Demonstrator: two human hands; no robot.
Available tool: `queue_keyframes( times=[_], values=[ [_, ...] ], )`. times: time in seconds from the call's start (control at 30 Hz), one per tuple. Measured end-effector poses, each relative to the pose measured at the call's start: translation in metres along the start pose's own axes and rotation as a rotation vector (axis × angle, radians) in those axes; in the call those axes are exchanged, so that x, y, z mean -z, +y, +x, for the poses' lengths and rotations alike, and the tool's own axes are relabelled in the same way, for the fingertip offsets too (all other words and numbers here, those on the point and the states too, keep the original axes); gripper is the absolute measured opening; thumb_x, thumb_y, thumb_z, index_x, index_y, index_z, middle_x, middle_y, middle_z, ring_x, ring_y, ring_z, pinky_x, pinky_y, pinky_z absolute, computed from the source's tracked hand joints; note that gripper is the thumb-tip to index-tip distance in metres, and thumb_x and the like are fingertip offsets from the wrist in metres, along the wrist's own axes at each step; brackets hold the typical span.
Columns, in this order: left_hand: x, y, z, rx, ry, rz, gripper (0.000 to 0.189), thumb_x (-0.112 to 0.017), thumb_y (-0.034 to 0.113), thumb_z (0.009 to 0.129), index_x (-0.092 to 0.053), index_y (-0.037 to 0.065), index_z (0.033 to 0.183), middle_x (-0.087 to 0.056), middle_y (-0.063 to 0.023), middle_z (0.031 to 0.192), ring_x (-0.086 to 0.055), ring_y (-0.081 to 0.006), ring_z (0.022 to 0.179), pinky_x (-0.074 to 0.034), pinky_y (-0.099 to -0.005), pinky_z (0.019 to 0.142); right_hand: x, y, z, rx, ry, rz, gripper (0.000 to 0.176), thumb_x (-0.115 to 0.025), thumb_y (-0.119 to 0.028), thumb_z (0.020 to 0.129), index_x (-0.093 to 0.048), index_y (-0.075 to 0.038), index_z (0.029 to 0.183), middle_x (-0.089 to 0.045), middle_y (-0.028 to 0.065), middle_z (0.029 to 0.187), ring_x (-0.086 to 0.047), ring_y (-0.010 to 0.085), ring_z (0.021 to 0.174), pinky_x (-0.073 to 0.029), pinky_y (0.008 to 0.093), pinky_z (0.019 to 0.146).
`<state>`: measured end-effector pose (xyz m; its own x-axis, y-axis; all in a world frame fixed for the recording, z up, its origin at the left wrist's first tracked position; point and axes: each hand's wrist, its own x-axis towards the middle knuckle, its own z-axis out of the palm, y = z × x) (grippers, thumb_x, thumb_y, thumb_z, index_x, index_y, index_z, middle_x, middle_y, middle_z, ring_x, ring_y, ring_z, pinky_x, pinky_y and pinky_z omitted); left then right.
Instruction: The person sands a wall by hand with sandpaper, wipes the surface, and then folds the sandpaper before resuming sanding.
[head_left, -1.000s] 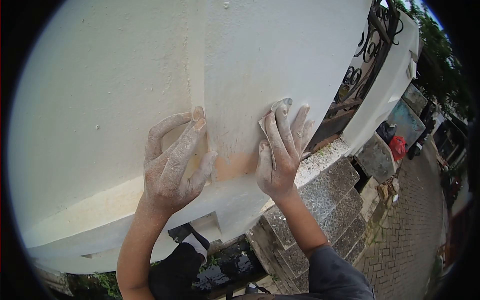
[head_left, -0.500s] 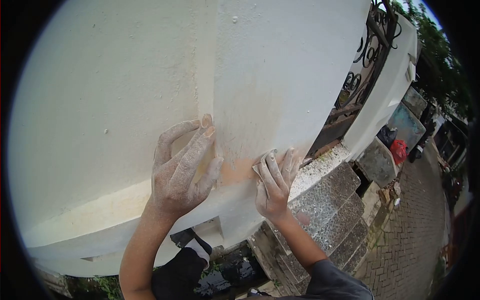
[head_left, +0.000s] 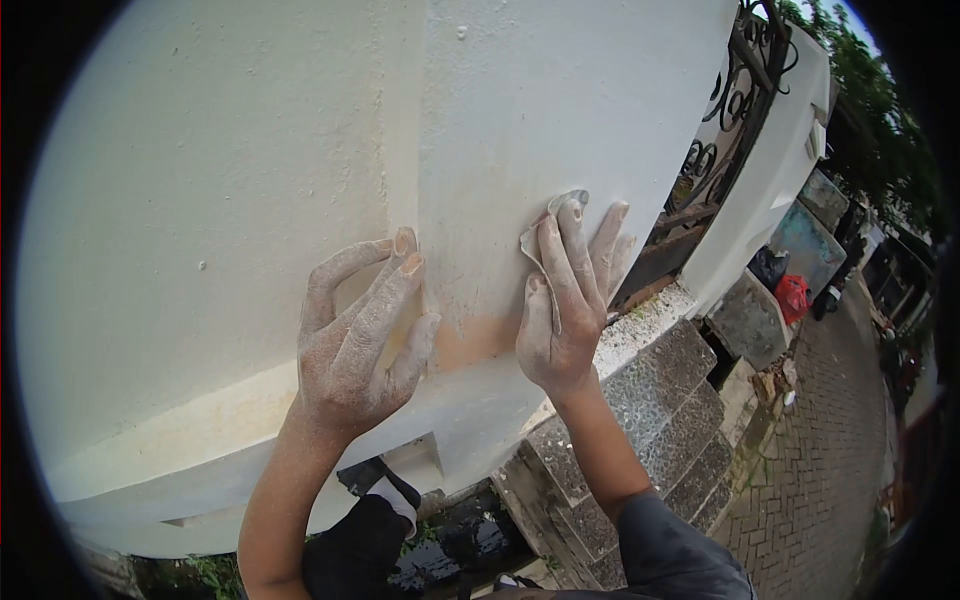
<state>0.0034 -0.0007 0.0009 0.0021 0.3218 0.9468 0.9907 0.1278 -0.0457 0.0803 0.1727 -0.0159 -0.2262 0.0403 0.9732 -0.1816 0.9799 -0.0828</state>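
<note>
Pale dust coats both of my hands. My left hand (head_left: 352,355) rests its fingertips against the inner corner of the white wall (head_left: 490,130), its fingers bent but apart and nothing in them. With my right hand (head_left: 568,315) I press a thin, pale sheet of sandpaper (head_left: 535,238) flat on the wall panel. The sheet's edge curls out past my index finger and thumb; the rest is hidden beneath the fingers. Between the hands, low on the panel, shows a peach-coloured bare patch (head_left: 470,342) with brownish smears above it.
A black scrolled iron gate (head_left: 735,110) stands right of the panel. Below lie speckled stone steps (head_left: 650,400) and a dark wet drain (head_left: 465,550). My foot is by the wall's base. A brick-paved lane (head_left: 810,470) and a red bag (head_left: 793,297) are farther right.
My right hand has slid up the panel with the sandpaper, away from the peach patch. My left hand stays at the corner.
</note>
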Motion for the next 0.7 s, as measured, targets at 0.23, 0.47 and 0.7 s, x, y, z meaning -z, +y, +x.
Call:
queue_keyframes(
  times=[0.23, 0.47, 0.7],
  values=[
    [0.005, -0.001, 0.000, -0.014, -0.029, -0.024, 0.054, -0.065, -0.002, 0.062, -0.049, -0.001, 0.114, -0.057, -0.0184, 0.110, -0.051, -0.0316, 0.101, -0.043, -0.0397, 0.085, -0.009, -0.005, -0.068, -0.051, -0.111, 0.039, 0.043, -0.054, -0.003, 0.072, -0.055, -0.006, 0.114, -0.047, 0.0063, 0.127, -0.013, 0.0435, 0.129, 0.005, 0.0599, 0.099],
    [0.005, -0.002, 0.001, 0.017, -0.018, -0.125, 0.059, -0.050, -0.003, 0.055, -0.050, -0.002, 0.114, -0.056, -0.0171, 0.111, -0.050, -0.0317, 0.102, -0.042, -0.0412, 0.088, -0.002, -0.018, -0.002, -0.003, -0.090, 0.010, 0.039, -0.056, -0.005, 0.071, -0.059, -0.009, 0.109, -0.046, 0.0056, 0.128, -0.015, 0.0454, 0.128, 0.006, 0.0600, 0.099],
    [0.007, -0.002, -0.002, 0.041, -0.053, -0.145, 0.067, -0.044, 0.002, 0.050, -0.047, -0.003, 0.117, -0.054, -0.0191, 0.115, -0.047, -0.0321, 0.106, -0.039, -0.0430, 0.091, -0.008, -0.023, -0.017, -0.027, -0.091, 0.003, 0.037, -0.057, -0.008, 0.071, -0.060, -0.010, 0.108, -0.048, 0.0052, 0.126, -0.016, 0.0464, 0.127, 0.006, 0.0609, 0.098]
  ],
)
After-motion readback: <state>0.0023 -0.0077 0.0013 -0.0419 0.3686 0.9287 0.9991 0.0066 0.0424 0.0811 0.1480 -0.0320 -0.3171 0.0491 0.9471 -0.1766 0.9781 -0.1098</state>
